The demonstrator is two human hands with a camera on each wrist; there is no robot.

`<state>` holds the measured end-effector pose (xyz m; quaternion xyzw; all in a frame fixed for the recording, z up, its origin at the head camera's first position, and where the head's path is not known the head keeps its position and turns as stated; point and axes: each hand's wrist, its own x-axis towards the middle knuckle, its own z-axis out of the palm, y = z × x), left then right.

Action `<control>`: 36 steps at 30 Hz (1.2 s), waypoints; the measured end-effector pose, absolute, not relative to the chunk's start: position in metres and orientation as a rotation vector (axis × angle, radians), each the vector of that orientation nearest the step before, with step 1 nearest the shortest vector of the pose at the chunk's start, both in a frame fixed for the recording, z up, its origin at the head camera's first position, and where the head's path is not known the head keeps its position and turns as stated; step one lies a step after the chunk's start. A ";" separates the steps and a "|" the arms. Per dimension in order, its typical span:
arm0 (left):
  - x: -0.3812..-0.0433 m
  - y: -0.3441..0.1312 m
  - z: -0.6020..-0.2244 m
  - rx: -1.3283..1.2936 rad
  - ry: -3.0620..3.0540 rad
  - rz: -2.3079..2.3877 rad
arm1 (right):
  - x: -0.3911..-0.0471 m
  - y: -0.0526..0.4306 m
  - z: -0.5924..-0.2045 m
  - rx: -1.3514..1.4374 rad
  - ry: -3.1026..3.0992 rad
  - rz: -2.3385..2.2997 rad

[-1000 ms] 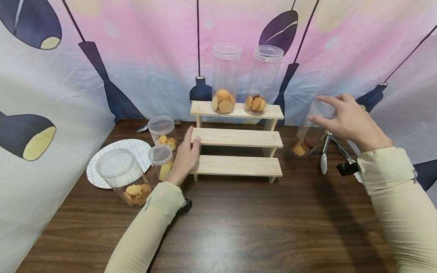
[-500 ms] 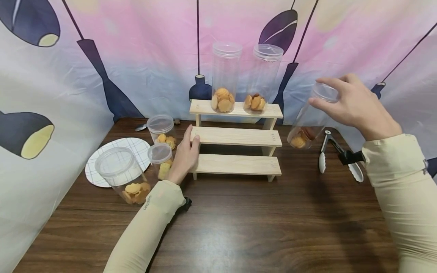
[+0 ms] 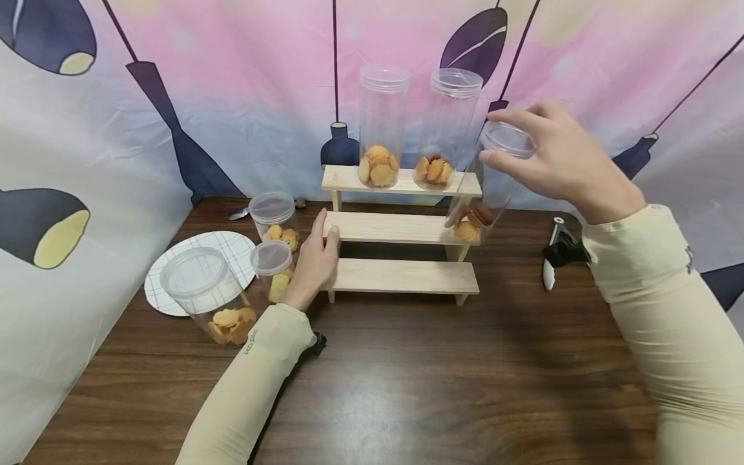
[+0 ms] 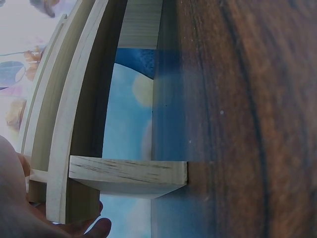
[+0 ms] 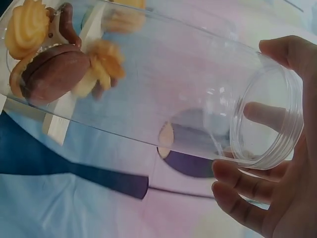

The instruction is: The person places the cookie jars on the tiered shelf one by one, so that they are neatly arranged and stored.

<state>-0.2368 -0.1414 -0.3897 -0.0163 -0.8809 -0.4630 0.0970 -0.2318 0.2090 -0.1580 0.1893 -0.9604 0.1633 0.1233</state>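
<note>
Brown counter (image 3: 407, 387) is filling lower frame. Three-step wooden rack (image 3: 401, 276) is standing at center. Clear jar (image 3: 488, 184) is hanging tilted, right of center. Right hand (image 3: 558, 155): grip is clamping jar's lid. Left hand (image 3: 314, 265): grip is clamping rack's left end.

In the head view, the shelf (image 3: 401, 276) is seen from above its front, facing forward and down, far enough back for its whole length to be taken in. The left wrist view is set low and close before the shelf's left end, turned on its side and aimed partly beneath it toward the curtain (image 3: 232, 84). The right wrist view, also sideways, is trained closely on the jar (image 3: 487, 181) by the shelf's right end. The left hand (image 3: 314, 268) is shared by head and left wrist, the jar and right hand (image 3: 560, 155) by head and right wrist.
</note>
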 end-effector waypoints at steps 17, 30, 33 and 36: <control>-0.235 -0.141 -0.391 -0.050 -2.617 -1.374 | -0.244 0.131 -0.159 0.790 -2.746 0.419; -0.236 -0.139 -0.390 -0.037 -2.623 -1.392 | -0.258 0.093 -0.177 0.893 -2.704 0.446; -0.236 -0.138 -0.391 -0.045 -2.623 -1.400 | -0.261 0.087 -0.183 0.914 -2.686 0.446; -0.237 -0.138 -0.392 -0.050 -2.622 -1.404 | -0.262 0.083 -0.187 0.921 -2.680 0.444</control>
